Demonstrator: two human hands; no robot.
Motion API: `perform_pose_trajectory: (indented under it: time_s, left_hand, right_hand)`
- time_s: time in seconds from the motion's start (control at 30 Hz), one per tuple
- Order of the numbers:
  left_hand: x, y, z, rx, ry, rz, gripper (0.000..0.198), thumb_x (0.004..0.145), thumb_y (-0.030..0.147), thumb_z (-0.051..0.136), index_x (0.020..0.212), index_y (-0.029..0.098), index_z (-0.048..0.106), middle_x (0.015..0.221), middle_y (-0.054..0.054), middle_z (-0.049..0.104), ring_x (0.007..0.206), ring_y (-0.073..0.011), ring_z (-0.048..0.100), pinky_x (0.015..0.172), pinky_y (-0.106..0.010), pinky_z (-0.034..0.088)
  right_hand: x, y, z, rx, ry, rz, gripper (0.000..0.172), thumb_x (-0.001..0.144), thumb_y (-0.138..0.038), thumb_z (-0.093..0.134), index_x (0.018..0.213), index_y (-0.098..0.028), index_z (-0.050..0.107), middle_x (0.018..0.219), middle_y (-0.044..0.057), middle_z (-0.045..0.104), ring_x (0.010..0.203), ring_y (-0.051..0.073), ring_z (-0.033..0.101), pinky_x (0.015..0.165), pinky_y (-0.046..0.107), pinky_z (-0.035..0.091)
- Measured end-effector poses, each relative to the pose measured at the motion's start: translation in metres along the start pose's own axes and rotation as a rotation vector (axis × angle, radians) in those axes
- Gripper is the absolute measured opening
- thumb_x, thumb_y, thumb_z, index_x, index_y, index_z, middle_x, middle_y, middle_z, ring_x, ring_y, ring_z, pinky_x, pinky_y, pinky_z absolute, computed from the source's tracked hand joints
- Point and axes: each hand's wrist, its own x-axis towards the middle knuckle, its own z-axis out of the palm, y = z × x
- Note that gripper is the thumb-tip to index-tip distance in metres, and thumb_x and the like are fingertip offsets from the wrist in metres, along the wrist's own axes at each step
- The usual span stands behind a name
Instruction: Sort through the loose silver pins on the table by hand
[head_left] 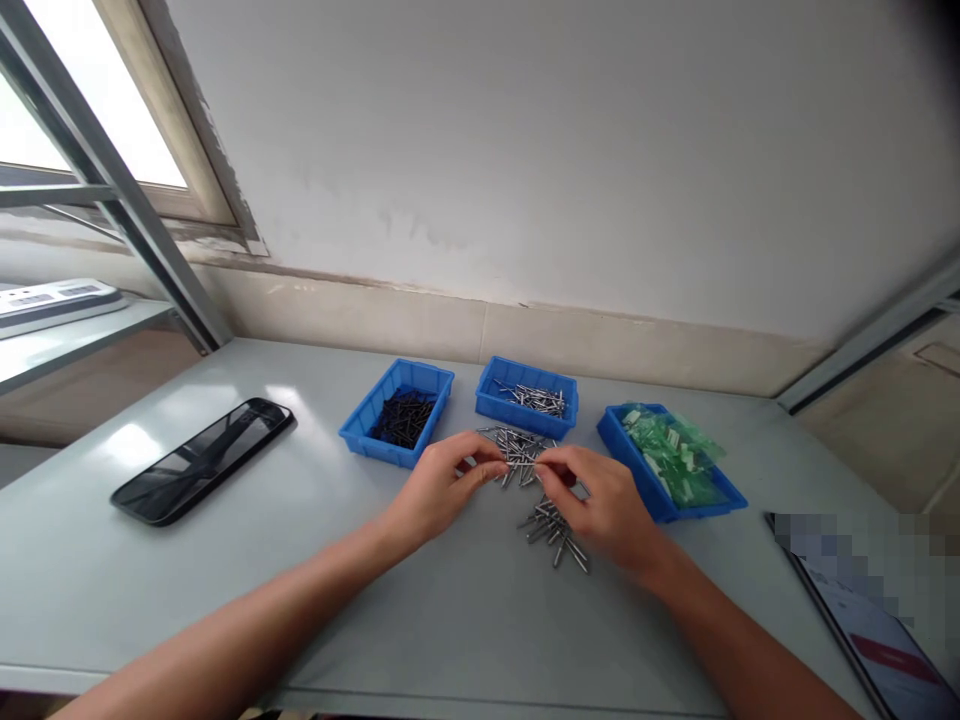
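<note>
Between the fingertips of both my hands lies a thin silver metal pin (521,464), held level. My left hand (442,485) pinches its left end with thumb and forefinger. At the other end, my right hand (600,500) grips it the same way. A loose pile of silver metal pins (517,442) lies on the table just behind my fingertips. Nearer to me, a second, smaller pile of silver metal pins (559,535) is spread beside my right hand, some of them looking thicker at one end.
A blue tray (360,442) of black, thin pieces stands left, another blue tray (499,408) with silver pieces at the back. Right of them, a third blue tray (649,490) holds green plastic packets (671,450). A black phone-like device (206,460) lies left; a tablet-like screen (862,620) lies right.
</note>
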Motion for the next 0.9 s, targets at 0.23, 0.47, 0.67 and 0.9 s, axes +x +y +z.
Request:
perform_pose_trajectory:
  time_s: [0.23,0.47,0.67,0.9]
  left_hand:
    - [-0.0029,0.0099,-0.0004,-0.086,-0.197,-0.047,0.018,0.086,0.03,0.05,0.087,0.016,0.062,0.085,-0.003,0.064,0.077,-0.0141,0.057,0.067,-0.025,0.047]
    - [-0.0004,0.0059,0.0003,-0.121,-0.072,-0.076,0.021,0.087,0.033,0.049,0.087,0.015,0.059,0.081,-0.003,0.06,0.071,-0.0131,0.054,0.062,-0.024,0.048]
    - [-0.0014,0.0053,0.0005,-0.051,-0.097,-0.04,0.018,0.087,0.03,0.049,0.087,0.016,0.059,0.084,-0.003,0.063,0.079,-0.0149,0.057,0.07,-0.026,0.048]
    - [-0.0022,0.0017,0.0017,0.01,-0.137,-0.035,0.022,0.088,0.032,0.048,0.101,0.017,0.057,0.087,-0.003,0.064,0.08,-0.0149,0.059,0.068,-0.026,0.048]
  right_hand:
    - [-0.0011,-0.003,-0.0021,0.051,0.053,-0.019,0.013,0.088,-0.023,0.045,0.093,-0.022,0.057,0.075,0.001,0.064,0.061,0.012,0.057,0.06,0.024,0.047]
    - [-0.0002,-0.0005,-0.0018,0.103,-0.01,0.017,0.022,0.087,-0.024,0.048,0.109,-0.023,0.05,0.088,0.003,0.062,0.07,0.014,0.058,0.066,0.027,0.049]
    - [0.0002,0.0008,-0.0018,0.171,-0.132,-0.033,0.015,0.086,-0.024,0.048,0.1,-0.022,0.054,0.088,0.004,0.061,0.074,0.014,0.057,0.066,0.027,0.049]
    - [0.0047,-0.0012,-0.0061,0.21,-0.118,0.102,0.018,0.088,-0.027,0.046,0.075,-0.021,0.057,0.068,0.0,0.06,0.063,0.012,0.055,0.057,0.023,0.045]
